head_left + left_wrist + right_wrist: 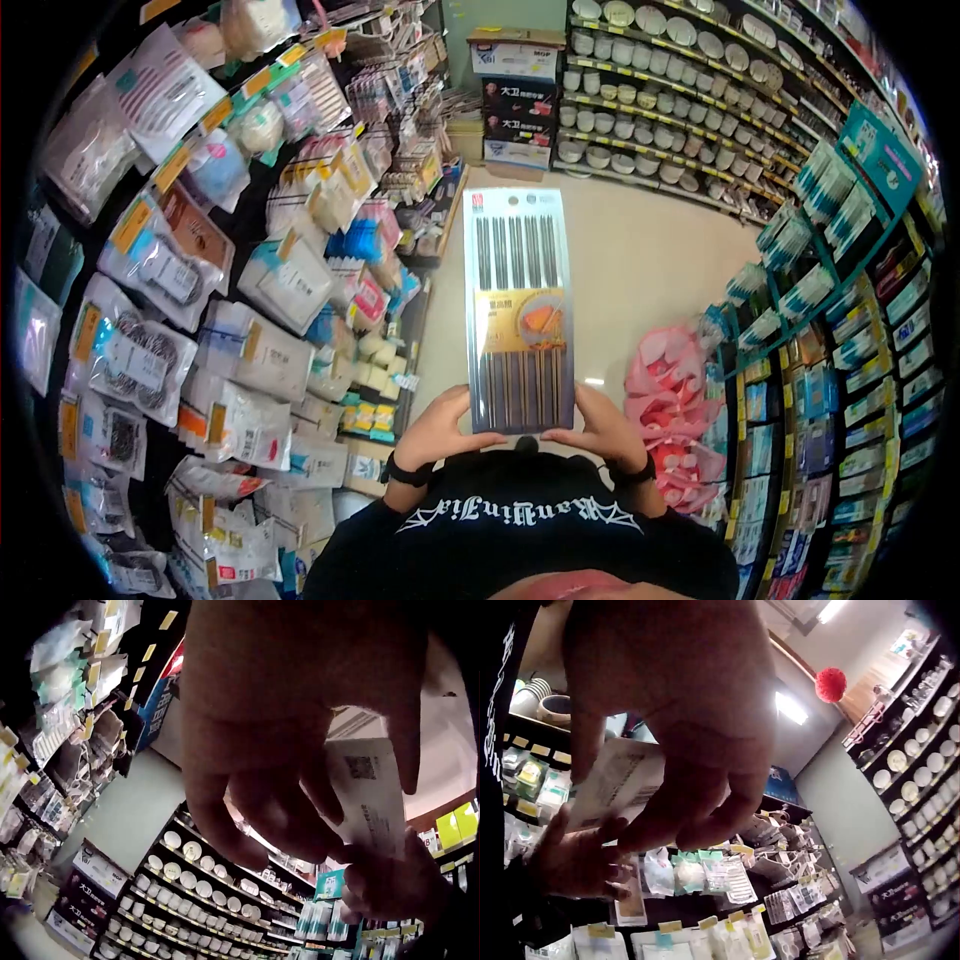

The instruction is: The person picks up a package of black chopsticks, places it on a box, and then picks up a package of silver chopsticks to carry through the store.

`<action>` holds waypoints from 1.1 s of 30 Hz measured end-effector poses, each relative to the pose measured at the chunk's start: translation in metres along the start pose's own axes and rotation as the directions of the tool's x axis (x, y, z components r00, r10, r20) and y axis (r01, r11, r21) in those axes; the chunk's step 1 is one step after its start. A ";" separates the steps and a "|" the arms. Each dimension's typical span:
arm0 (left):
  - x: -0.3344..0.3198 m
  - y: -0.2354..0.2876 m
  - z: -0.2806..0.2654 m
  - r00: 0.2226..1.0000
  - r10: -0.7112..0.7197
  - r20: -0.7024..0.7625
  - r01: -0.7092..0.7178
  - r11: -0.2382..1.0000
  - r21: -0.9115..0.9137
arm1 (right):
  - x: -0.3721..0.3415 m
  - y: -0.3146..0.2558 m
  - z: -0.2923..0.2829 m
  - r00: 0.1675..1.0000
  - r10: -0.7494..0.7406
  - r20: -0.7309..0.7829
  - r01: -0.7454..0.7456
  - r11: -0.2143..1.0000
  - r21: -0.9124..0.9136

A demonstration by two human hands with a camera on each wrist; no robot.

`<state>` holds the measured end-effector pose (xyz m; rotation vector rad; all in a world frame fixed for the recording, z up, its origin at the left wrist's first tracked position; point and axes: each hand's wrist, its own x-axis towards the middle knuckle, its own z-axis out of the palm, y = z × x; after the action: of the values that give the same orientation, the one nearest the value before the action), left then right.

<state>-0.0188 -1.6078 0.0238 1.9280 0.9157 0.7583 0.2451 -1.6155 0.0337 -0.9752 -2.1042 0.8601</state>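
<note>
A flat pack of chopsticks stands upright in front of my body in the head view, dark sticks showing through its clear front with a yellow food-picture label across the middle. My left hand grips its lower left corner, thumb at the bottom edge. At the lower right corner my right hand holds it the same way, its fingers mostly hidden behind. Both wrist views show the pale printed back of the pack, with curled fingers of the left hand beside it. The right hand looms over the pack in the right wrist view.
Hanging bagged goods crowd the left side of the aisle. Shelves of bowls and plates line the back, beside stacked boxes. On the right are pink-wrapped items and racks of small packets. Pale floor lies between.
</note>
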 end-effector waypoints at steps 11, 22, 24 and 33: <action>0.102 -0.039 0.017 0.972 0.001 0.235 0.008 0.999 -0.034 | -0.002 0.077 -0.031 0.926 0.377 0.018 -0.369 0.895 0.250; 0.228 -0.098 -0.047 0.954 0.202 0.220 -0.198 0.979 -0.040 | 0.113 0.141 -0.059 0.915 0.356 -0.188 -0.352 0.934 0.054; 0.254 -0.104 -0.077 0.946 0.224 0.234 -0.226 0.974 -0.019 | 0.150 0.140 -0.066 0.897 0.403 -0.179 -0.384 0.914 0.135; 0.301 -0.162 -0.184 0.984 0.133 0.119 -0.132 0.991 -0.017 | 0.298 0.177 -0.056 0.961 0.257 -0.100 -0.255 0.967 0.026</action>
<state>-0.0465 -1.2205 0.0134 2.0186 0.7155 0.7128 0.2050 -1.2674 0.0127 -1.2774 -1.9104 0.9272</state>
